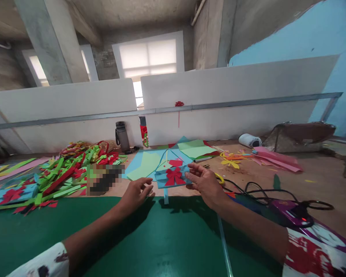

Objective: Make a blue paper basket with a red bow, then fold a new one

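My right hand (pixel 204 182) grips the right edge of a small light-blue paper bag (pixel 161 179) between thumb and fingers. A red paper bow (pixel 174 176) sits on the bag's front, and a thin blue handle loop rises above it. Just left of the bag is my left hand (pixel 137 192), its fingers bent and slightly apart with nothing in them. A short blue paper strip (pixel 166 198) shows under the bag, over the edge of the green mat (pixel 161 238). Behind lie light-green sheets (pixel 145 163) and blue sheets.
Cut paper strips (pixel 72 173) pile up on the left, near another blue piece with a red bow (pixel 13 194). A dark bottle (pixel 122 137) stands at the back. On the right are a purple power strip (pixel 291 213) with black cables, pink paper (pixel 276 158) and a brown bag (pixel 302 134).
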Tool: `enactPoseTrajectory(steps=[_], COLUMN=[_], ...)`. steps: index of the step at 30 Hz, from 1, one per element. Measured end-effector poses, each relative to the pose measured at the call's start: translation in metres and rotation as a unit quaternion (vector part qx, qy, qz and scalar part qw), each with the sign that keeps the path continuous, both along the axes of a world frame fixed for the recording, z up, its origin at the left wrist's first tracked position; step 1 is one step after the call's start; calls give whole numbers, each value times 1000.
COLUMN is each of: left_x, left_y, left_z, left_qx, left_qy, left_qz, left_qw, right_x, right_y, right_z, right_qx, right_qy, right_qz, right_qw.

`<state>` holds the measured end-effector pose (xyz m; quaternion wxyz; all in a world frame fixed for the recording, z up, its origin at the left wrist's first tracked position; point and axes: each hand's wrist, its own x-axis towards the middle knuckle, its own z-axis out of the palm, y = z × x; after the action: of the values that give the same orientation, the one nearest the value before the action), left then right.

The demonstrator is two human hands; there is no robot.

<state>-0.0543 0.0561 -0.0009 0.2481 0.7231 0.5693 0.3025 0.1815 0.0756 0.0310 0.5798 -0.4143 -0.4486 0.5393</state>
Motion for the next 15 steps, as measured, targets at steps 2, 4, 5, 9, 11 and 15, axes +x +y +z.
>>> enactPoseTrajectory(steps=[2,4,5,9,11,15], left_x=[1,5,8,19,23,28], left_y=[9,20,27,55,67,74], left_z=[-2,-4,-4,-4,-4,-6], left_qx=[34,47,48,44,42,56], left_qy=[111,209,250,369,403,433], left_qz=[-1,-9,-14,-33,-44,-68], left_qw=[993,977,967,928,913,897], right_x=[2,4,5,7,8,7], right_y=[5,10,13,20,22,24], right_z=[0,0,0,-2,-3,-4], right_qx=[6,10,12,15,13,9], right_qy=[9,16,18,25,27,29], right_qz=[-20,-33,-37,-48,-53,-56], right_qw=[1000,999,999,998,998,998])
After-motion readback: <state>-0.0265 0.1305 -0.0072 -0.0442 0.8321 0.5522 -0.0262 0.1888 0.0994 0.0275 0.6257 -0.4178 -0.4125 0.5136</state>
